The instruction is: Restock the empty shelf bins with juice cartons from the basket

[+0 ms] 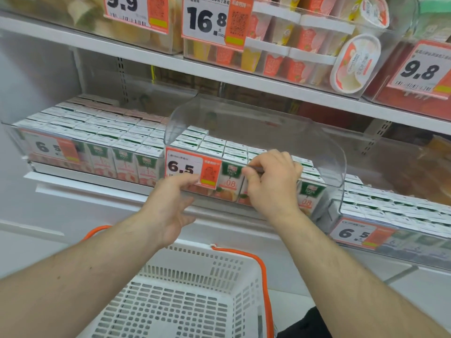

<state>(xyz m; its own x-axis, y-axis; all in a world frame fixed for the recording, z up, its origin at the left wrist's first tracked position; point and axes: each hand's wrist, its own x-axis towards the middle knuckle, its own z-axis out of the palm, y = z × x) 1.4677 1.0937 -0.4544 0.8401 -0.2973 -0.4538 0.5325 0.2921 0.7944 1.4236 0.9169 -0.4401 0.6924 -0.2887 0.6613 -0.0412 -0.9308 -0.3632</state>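
A clear plastic bin stands in the middle of the shelf, packed with white-topped juice cartons. My right hand curls its fingers over the bin's front rim and grips it. My left hand is held open against the bin's lower front edge, just below the 6.5 price tag. Below my arms sits a white slatted basket with orange handles; no cartons show inside it.
Two more clear bins of juice cartons flank the middle one, left and right. The shelf above carries fruit cups and tubs behind price tags. A white shelf ledge runs under the bins.
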